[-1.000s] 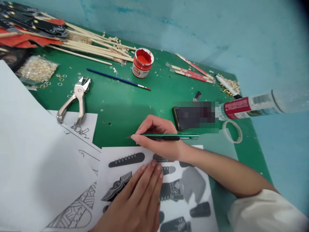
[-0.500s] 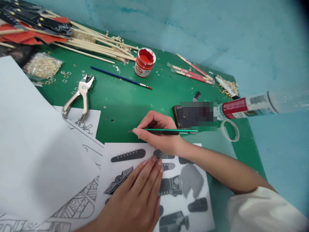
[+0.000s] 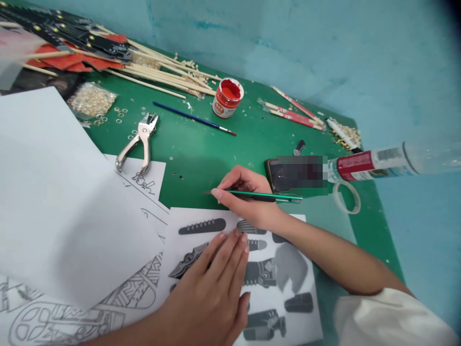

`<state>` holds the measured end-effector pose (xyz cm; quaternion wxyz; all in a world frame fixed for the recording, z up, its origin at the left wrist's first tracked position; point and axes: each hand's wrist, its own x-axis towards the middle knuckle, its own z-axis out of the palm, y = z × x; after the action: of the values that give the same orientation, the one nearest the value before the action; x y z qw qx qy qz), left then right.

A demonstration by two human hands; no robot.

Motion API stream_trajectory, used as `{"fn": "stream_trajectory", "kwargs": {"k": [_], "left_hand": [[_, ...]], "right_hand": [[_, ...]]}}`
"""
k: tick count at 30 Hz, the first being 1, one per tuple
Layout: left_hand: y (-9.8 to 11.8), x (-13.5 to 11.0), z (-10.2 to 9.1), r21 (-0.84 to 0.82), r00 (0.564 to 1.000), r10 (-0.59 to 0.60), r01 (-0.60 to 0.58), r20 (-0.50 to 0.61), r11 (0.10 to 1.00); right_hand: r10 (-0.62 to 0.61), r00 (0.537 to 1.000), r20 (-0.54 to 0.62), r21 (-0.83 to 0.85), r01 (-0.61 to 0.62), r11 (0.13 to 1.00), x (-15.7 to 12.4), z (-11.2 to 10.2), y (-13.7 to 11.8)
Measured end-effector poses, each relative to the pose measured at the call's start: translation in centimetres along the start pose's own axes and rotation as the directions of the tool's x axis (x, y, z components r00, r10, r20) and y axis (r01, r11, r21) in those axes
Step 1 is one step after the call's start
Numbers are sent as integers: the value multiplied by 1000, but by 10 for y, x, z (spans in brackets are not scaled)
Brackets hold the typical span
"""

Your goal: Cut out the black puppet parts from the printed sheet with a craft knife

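My right hand [image 3: 245,199] pinches a thin green craft knife [image 3: 277,195], held level with its blade pointing left, just above the top edge of a printed sheet [image 3: 291,317]. That sheet carries black and grey shapes and lies on the green cutting mat [image 3: 201,154]. My left hand [image 3: 212,293] lies flat on the sheet with fingers stretched out, pressing it down, fingertips close to my right hand.
Blank paper [image 3: 61,192] and line drawings [image 3: 54,322] overlap at left. A metal hole punch [image 3: 139,143], blue paintbrush [image 3: 194,118], red paint pot [image 3: 226,97], wooden sticks [image 3: 162,77], eyelets bag [image 3: 91,99], phone [image 3: 295,174], glue tube [image 3: 378,161] and tape ring [image 3: 346,197] lie around.
The view has shifted, so everything sits further right in the frame. Both hands keep the same pose on the sheet and the knife.
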<state>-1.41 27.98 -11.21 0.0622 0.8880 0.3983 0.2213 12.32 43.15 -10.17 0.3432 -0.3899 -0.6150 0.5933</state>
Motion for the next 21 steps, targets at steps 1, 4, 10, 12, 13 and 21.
{"fn": "stream_trajectory", "kwargs": {"k": [1, 4, 10, 12, 13, 21], "left_hand": [[0, 0, 0, 6, 1000, 4, -4, 1, 1000], [0, 0, -1, 32, 1000, 25, -25, 8, 999], [1, -1, 1, 65, 999, 35, -35, -4, 997], [1, 0, 2, 72, 999, 41, -41, -7, 997], [1, 0, 2, 75, 999, 44, -44, -4, 996], [-1, 1, -1, 81, 999, 40, -40, 7, 996]], "right_hand": [[3, 1000, 6, -2, -3, 1000, 0, 0, -1], [0, 1000, 21, -10, 0, 1000, 0, -1, -2], [-3, 999, 40, -46, 5, 999, -2, -2, -1], [4, 999, 51, -51, -2, 999, -3, -2, -1], [7, 998, 55, -45, -4, 999, -3, -2, -2], [16, 999, 30, -31, -15, 999, -2, 1, -3]]}}
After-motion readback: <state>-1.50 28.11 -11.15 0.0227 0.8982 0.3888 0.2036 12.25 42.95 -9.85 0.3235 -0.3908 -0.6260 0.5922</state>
